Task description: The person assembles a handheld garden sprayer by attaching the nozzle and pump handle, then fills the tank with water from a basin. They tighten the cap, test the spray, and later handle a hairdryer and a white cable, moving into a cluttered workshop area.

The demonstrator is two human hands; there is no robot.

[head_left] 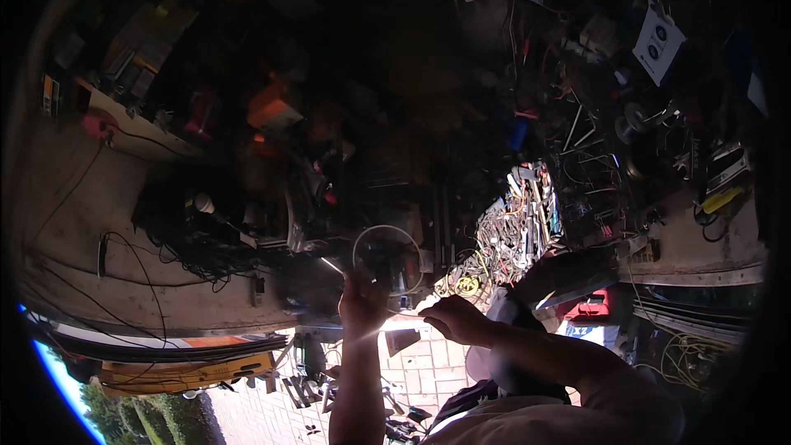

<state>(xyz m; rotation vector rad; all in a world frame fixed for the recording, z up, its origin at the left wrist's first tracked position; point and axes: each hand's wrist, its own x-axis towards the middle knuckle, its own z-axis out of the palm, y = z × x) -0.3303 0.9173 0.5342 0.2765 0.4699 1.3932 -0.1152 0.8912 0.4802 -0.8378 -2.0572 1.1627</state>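
A thin pale cable or tube, bent into a round loop (386, 227), stands up in front of me. My left hand (361, 306) is closed around it at the lower left of the loop. A short bright straight piece (332, 266) sticks out from the same fist, perhaps one end of it. To the right, my right hand (455, 319) has its fingers pinched together on the thin strand that runs between both hands. Deep shade hides the finger detail and the exact kind of the strand.
A sunlit heap of wires and metal bits (515, 227) lies ahead right, with a yellow coil (467, 286) at its edge. Dark cables (194, 235) cover the left bench. A red case (589, 306) sits right; tools (309, 391) lie on the brick paving (428, 358).
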